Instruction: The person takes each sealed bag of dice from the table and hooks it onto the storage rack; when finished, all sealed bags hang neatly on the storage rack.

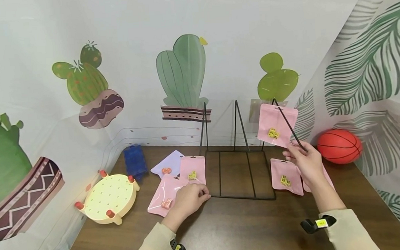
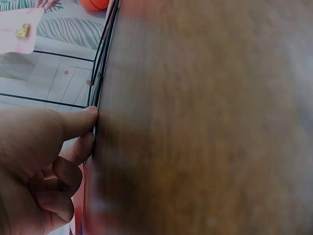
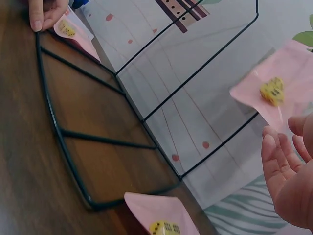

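A black wire rack (image 1: 252, 171) with upright posts stands on the table. My left hand (image 1: 190, 199) pinches the front left corner of its base; the left wrist view shows thumb and forefinger meeting at the wire. On the rack's right arm hangs a pink zip bag (image 1: 278, 121) with yellow dice (image 1: 273, 133). Just below this bag, my right hand (image 1: 307, 160) has its fingers loosely bent, with fingertips right at the bag's bottom corner (image 3: 277, 122). Under it, another pink bag (image 1: 279, 170) of yellow dice lies beside the rack, with one more partly hidden behind the right forearm.
Left of the rack lie two pink bags (image 1: 198, 163) and a lilac bag (image 1: 171, 161), overlapping, with dice inside. Farther left are a yellow pegged round stand (image 1: 109, 197) and a blue packet (image 1: 135, 161). A red basketball (image 1: 339, 146) sits at the back right, near the wall.
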A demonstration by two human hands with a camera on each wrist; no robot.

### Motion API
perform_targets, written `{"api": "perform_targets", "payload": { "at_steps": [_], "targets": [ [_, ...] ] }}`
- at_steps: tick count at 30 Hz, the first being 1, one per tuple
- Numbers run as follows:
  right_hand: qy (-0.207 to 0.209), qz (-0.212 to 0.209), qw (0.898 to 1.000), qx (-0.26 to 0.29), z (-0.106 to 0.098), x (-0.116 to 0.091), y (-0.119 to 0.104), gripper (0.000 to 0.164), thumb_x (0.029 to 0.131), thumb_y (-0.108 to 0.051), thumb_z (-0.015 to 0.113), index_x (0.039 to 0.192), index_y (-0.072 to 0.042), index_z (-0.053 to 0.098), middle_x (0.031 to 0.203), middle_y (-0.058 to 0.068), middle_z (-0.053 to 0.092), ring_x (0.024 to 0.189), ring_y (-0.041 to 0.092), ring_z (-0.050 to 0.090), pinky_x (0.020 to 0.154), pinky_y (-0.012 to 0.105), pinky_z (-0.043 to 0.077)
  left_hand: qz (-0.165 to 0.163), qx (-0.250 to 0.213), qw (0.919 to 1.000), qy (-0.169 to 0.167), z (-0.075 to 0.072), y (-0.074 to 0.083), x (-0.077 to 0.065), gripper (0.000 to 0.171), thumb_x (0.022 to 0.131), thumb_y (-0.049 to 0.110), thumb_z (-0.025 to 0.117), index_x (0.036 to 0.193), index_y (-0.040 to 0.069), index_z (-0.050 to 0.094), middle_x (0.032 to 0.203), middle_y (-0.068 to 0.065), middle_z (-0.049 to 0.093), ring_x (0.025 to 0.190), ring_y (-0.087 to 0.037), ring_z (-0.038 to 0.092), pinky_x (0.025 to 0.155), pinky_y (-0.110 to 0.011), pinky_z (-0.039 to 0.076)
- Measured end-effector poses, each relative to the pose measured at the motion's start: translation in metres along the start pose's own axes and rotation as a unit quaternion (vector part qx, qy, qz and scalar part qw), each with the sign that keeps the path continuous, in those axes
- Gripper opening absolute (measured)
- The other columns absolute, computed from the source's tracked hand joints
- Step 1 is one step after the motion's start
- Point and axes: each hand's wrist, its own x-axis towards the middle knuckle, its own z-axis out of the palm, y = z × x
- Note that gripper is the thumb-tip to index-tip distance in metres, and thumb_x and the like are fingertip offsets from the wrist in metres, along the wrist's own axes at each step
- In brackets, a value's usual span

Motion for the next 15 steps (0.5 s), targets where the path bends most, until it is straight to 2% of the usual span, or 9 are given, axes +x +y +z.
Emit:
{"api": "perform_targets", "payload": {
  "at_steps": [4, 8, 15],
  "targets": [
    [0.0, -0.014, 1.0, 0.001, -0.009, -0.005, 0.0, 0.023, 0.099, -0.002, 0.068, 0.118, -0.002, 0.054, 0.092, -0.003, 0.074, 0.078, 0.009, 0.075, 0.073, 0.024, 0.058, 0.0, 0.001, 1.0, 0.0, 0.0, -0.001, 0.001, 0.014, 0.092, 0.031, 0.081, 0.082, 0.027, 0.071, 0.067, 0.019, 0.055, 0.06, -0.003, 0.051, 0.054, -0.028, 0.039],
    [0.02, -0.014, 1.0, 0.002, -0.021, -0.009, -0.001, 0.021, 0.099, -0.001, 0.067, 0.116, -0.005, 0.057, 0.09, -0.003, 0.074, 0.076, 0.01, 0.075, 0.07, 0.023, 0.058, -0.004, 0.004, 1.0, -0.002, 0.0, -0.002, 0.001, 0.015, 0.092, 0.033, 0.08, 0.082, 0.028, 0.071, 0.067, 0.02, 0.054, 0.061, -0.002, 0.051, 0.054, -0.028, 0.039],
    [0.066, -0.012, 0.994, -0.084, -0.057, -0.018, 0.003, 0.015, 0.1, -0.007, 0.069, 0.11, -0.017, 0.066, 0.09, -0.01, 0.073, 0.077, 0.004, 0.073, 0.066, 0.02, 0.057, -0.003, -0.002, 1.0, -0.001, 0.0, -0.002, 0.001, 0.015, 0.092, 0.031, 0.081, 0.082, 0.027, 0.071, 0.066, 0.019, 0.054, 0.06, -0.002, 0.051, 0.053, -0.028, 0.039]
  ]
}}
